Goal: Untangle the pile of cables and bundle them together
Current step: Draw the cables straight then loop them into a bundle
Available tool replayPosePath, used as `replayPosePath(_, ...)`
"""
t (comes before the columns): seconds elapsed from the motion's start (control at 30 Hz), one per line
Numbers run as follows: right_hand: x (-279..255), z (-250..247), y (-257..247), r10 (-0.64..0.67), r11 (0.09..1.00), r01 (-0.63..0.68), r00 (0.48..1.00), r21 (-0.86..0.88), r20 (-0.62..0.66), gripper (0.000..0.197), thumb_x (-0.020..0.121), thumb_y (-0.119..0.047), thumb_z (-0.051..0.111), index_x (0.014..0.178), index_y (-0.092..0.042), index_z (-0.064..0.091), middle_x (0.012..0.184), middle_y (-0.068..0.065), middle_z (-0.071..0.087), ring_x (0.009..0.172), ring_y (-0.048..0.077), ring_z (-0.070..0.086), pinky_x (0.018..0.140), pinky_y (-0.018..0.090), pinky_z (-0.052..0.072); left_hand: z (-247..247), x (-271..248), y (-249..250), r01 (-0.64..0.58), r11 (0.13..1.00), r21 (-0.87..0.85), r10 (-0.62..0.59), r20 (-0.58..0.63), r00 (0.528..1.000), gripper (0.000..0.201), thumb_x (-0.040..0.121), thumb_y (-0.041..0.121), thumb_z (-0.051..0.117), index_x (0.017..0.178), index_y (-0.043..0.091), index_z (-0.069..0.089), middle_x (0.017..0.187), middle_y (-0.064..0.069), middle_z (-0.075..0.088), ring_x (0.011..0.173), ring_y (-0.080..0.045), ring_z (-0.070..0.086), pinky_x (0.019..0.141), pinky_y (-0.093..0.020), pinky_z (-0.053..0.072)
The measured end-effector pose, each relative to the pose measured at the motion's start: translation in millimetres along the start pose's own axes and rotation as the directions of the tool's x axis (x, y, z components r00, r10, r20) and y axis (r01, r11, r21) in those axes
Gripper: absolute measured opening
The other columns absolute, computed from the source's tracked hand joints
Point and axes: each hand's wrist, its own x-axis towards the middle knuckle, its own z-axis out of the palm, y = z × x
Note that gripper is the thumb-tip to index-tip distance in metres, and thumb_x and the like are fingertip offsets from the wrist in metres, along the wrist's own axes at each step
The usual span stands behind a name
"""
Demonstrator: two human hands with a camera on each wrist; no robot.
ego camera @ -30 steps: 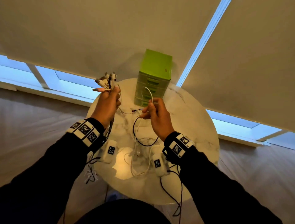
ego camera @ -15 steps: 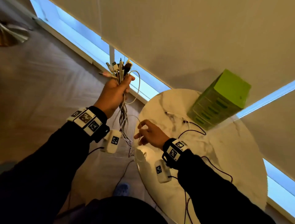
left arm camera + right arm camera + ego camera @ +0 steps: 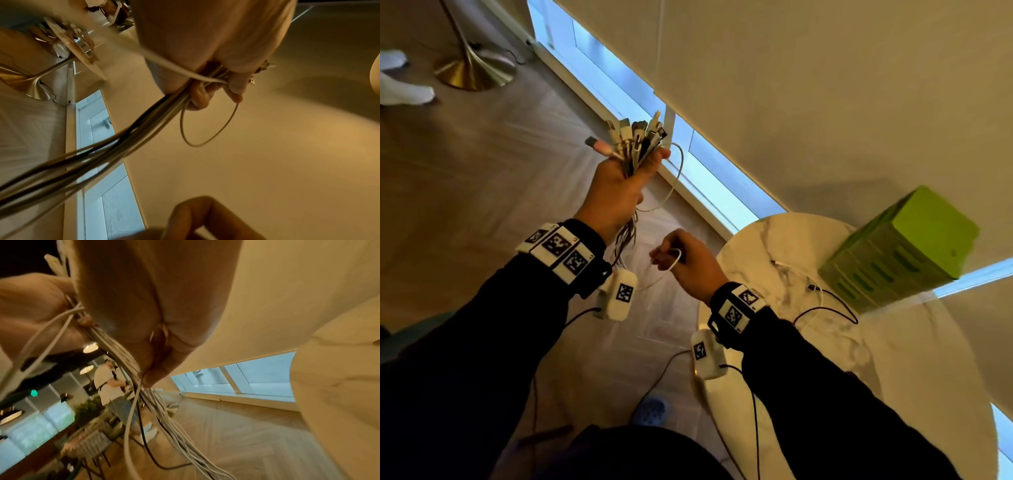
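Cables [image 3: 634, 144] stand bunched in our left hand [image 3: 616, 192], which we hold raised above the floor, fist wrapped tight round the bundle so the plug ends fan out above the knuckles. Below the fist the cords hang down past our wrist in a loose sheaf, and one pale cord makes a small loop [image 3: 207, 126] beside the fingers [image 3: 197, 97], as the left wrist view shows plainly. Our right hand [image 3: 693, 263] sits lower and nearer the round marble table [image 3: 914, 370], its fingers curled round a white cable [image 3: 675, 262] that bends in a short arc over the knuckles; whether this cord belongs to the raised bundle we cannot quite tell, since the right wrist view is crowded and blurred. A few more cords, one black [image 3: 828, 310] and one white [image 3: 789, 265], lie on the tabletop near the green drawer box [image 3: 900, 246], which stands at the table's far edge. A brass lamp base [image 3: 472, 70] rests on the wooden floor well off to the left.
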Motion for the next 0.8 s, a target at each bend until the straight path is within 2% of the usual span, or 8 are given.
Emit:
replayPosePath(0.07, 7.8, 2.9, -1.0, 0.045, 0.997, -0.043, 0.999, 0.062, -0.029, 0.011, 0.093, 0.002, 0.057, 0.094, -0.01, 0.056, 0.097, 0.002, 0.073, 0.089, 0.017, 0.073, 0.084, 0.041, 0.06, -3.0, 0.1, 3.6, -0.002, 1.0, -0.003, 0.002, 0.002, 1.0, 0.027, 0.096, 0.044, 0.062, 0.114, 0.028, 0.075, 0.062, 0.014, 0.041, 0.052, -0.009, 0.023, 0.05, -0.03, 0.02)
replayPosePath(0.13, 7.9, 1.5, 10.1, 0.192, 0.958, -0.162, 0.976, -0.235, 0.107, 0.027, 0.089, 0.0, 0.061, 0.113, -0.015, 0.059, 0.115, 0.004, 0.07, 0.095, 0.017, 0.07, 0.093, 0.041, 0.057, -2.8, -1.7, 3.5, 0.002, 1.0, -0.002, -0.002, 0.017, 1.0, 0.027, 0.095, 0.044, 0.065, 0.114, 0.028, 0.075, 0.075, 0.002, 0.052, 0.052, -0.009, 0.025, 0.051, -0.032, 0.02)
replayPosePath(0.27, -10.2, -21.4, 39.1, 0.606, 0.571, -0.198, 0.757, -0.797, 0.246, 0.091, 0.087, -0.012, 0.07, 0.158, -0.02, 0.014, 0.154, 0.015, 0.039, 0.134, 0.031, 0.047, 0.107, 0.041, 0.045, 5.1, -9.8, -12.9, 0.023, 0.995, 0.093, -0.03, 0.075, 0.997, 0.028, 0.094, 0.042, 0.066, 0.116, 0.027, 0.074, 0.093, -0.002, 0.068, 0.054, -0.003, 0.047, 0.056, -0.017, 0.039)
replayPosePath(0.33, -14.3, -40.0, 37.7, 0.477, 0.724, -0.223, 0.846, -0.653, 0.239, 0.1, 0.087, -0.013, 0.072, 0.16, -0.021, 0.004, 0.162, 0.012, 0.025, 0.137, 0.029, 0.045, 0.105, 0.039, 0.048, 11.5, -16.4, -21.2, 0.049, 0.995, 0.086, -0.062, 0.154, 0.986, 0.03, 0.095, 0.035, 0.067, 0.121, 0.021, 0.072, 0.09, 0.005, 0.073, 0.059, 0.004, 0.057, 0.062, -0.011, 0.042)
replayPosePath(0.43, -13.7, -58.5, 14.2, 0.192, 0.981, -0.193, 0.981, 0.024, 0.005, 0.095, 0.092, -0.007, 0.066, 0.159, -0.03, 0.002, 0.164, -0.001, 0.019, 0.119, 0.024, 0.062, 0.086, 0.034, 0.058, 23.0, -24.4, -32.1, 0.05, 0.986, 0.161, -0.089, 0.245, 0.965, 0.027, 0.097, 0.025, 0.066, 0.122, 0.015, 0.07, 0.078, 0.02, 0.075, 0.065, 0.015, 0.06, 0.065, -0.001, 0.041)
replayPosePath(0.6, -5.9, -63.3, -15.7, 0.188, 0.838, -0.11, 0.978, 0.534, -0.094, 0.07, 0.089, -0.018, 0.061, 0.152, -0.02, 0.03, 0.122, 0.012, 0.062, 0.098, 0.025, 0.069, 0.079, 0.033, 0.053, 33.2, -21.8, -46.5, 0.056, 0.974, 0.22, -0.132, 0.346, 0.929, 0.028, 0.091, 0.051, 0.067, 0.105, 0.029, 0.076, 0.059, 0.001, 0.052, 0.052, -0.012, 0.045, 0.056, -0.023, 0.038)
replayPosePath(0.7, -13.0, -69.7, -8.6, 0.234, 0.739, -0.084, 0.962, 0.669, -0.138, 0.046, 0.096, -0.029, 0.052, 0.133, -0.002, 0.049, 0.076, 0.007, 0.053, 0.062, 0.016, 0.052, 0.064, 0.028, 0.042, 36.2, -15.7, -50.7, 0.129, 0.975, 0.179, -0.182, 0.32, 0.93, 0.058, 0.079, 0.074, 0.062, 0.105, 0.024, 0.076, 0.072, -0.009, 0.035, 0.062, -0.026, 0.03, 0.056, -0.034, 0.028)
replayPosePath(0.8, -26.5, -75.3, 8.1, 0.338, 0.786, -0.16, 0.92, 0.597, -0.198, 0.029, 0.103, -0.034, 0.05, 0.112, -0.007, 0.058, 0.071, 0.003, 0.05, 0.055, 0.011, 0.038, 0.051, 0.021, 0.031, 36.7, -6.3, -48.3, 0.186, 0.98, 0.063, -0.196, 0.268, 0.943, 0.04, 0.096, 0.056, 0.055, 0.107, 0.024, 0.075, 0.072, -0.008, 0.024, 0.058, -0.02, 0.023, 0.055, -0.034, 0.019)
